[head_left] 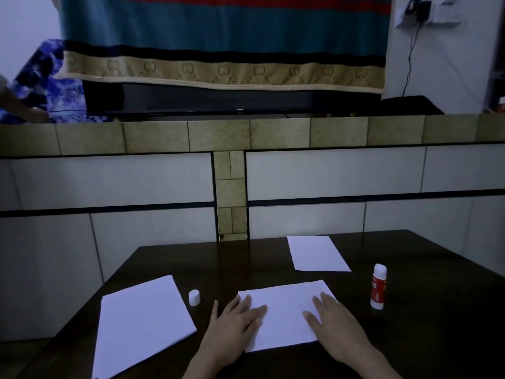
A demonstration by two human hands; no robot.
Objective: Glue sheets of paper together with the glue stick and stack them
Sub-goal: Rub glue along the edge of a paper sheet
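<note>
Fingers of left hand (235,317) and right hand (332,321) lie flat, released, pressing the centre sheet (284,315) on the counter (246,266); uneven pressure may skew it. Uncapped glue stick (378,286) nearby could dry.

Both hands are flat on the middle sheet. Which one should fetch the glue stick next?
Probably the right hand: the upright red-and-white glue stick stands just right of the white middle sheet. The left hand can hold the sheet.
</note>
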